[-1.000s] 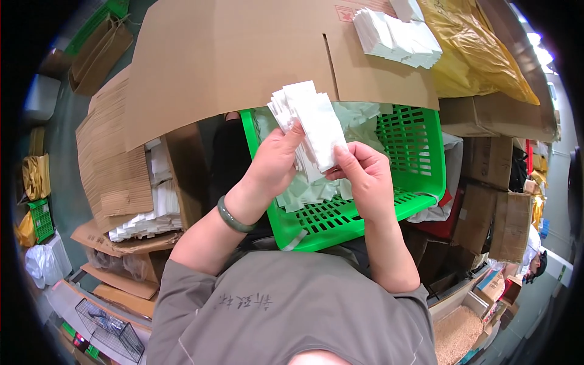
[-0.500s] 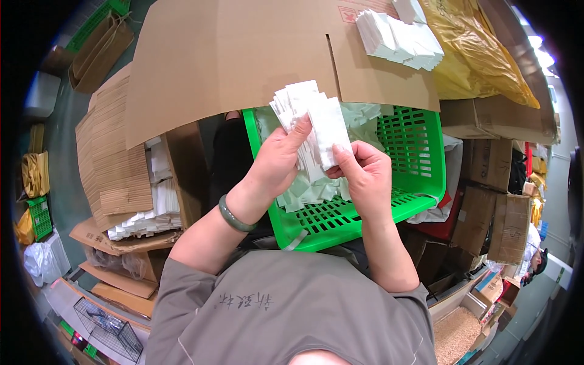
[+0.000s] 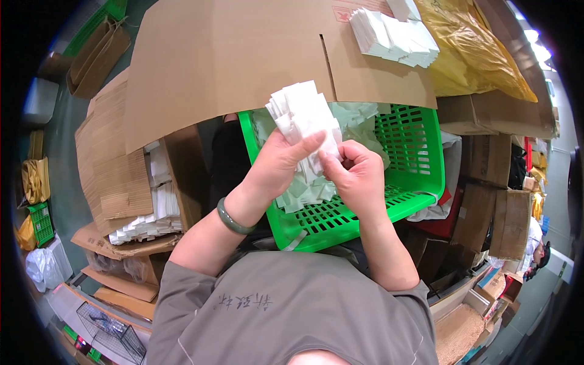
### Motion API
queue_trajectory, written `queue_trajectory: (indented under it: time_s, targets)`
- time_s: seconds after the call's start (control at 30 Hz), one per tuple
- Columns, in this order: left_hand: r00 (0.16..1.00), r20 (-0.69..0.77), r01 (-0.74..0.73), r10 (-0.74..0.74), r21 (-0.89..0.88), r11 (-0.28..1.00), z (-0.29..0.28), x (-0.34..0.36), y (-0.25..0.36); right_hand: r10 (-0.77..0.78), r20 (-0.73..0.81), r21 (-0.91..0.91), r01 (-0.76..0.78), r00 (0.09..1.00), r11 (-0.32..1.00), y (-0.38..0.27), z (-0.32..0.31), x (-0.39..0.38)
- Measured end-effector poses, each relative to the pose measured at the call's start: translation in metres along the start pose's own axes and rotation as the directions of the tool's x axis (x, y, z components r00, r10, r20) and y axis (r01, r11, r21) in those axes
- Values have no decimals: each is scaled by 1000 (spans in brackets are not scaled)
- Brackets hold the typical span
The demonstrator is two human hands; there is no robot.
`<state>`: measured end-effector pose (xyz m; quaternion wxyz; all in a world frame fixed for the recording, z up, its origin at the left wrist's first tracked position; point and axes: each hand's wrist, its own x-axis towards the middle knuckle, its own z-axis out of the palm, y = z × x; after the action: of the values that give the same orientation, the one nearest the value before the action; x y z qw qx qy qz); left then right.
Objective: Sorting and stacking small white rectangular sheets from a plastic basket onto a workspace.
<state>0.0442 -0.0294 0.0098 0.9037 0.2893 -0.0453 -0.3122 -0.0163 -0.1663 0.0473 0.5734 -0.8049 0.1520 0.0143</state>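
My left hand (image 3: 272,159) grips a fanned stack of flat white packets (image 3: 303,108), its thumb pressed across the front one. At the stack's lower right edge my right hand (image 3: 360,176) is closed in a pinch, thumb and fingertips on a packet's end. Both hands are above a green plastic basket (image 3: 439,159) with slotted walls. Inside it lie many loose pale packets (image 3: 360,125), partly hidden by my hands and the held stack.
A large cardboard sheet (image 3: 225,61) covers the surface beyond the basket, bearing stacked white packets (image 3: 394,38) beside a yellow plastic bag (image 3: 471,48). On the left, a cardboard box holds more white packets (image 3: 163,207). Cardboard boxes (image 3: 508,222) crowd the right.
The front packet, held upright apart in my right hand before, now lies against the stack in my left hand. My left thumb has moved over it, and my right hand has shifted slightly left.
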Motion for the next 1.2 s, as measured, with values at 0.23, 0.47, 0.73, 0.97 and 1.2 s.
queue_trajectory:
  time_s: [0.23, 0.47, 0.73, 0.97, 1.2]
  targets:
    - [988, -141, 55, -62, -53, 997, -2, 0, 6, -16, -95, 339, 48, 995, 940, -16, 10, -10]
    - [987, -157, 22, -44, -139, 990, -4, -2, 11, -209, -204, 46, 223, 956, 974, -5, -12, 2]
    - [985, -153, 57, -83, -170, 984, -1, -1, 11, -104, -124, 352, 142, 987, 925, 3, -22, -3]
    - [982, -185, 15, -42, -143, 990, 0, -1, 13, -56, -88, 393, 86, 995, 916, 5, -30, -9]
    - [969, -245, 2, -6, -17, 1000, 0, 0, 11, 56, 156, 248, -94, 986, 964, 10, -45, -10]
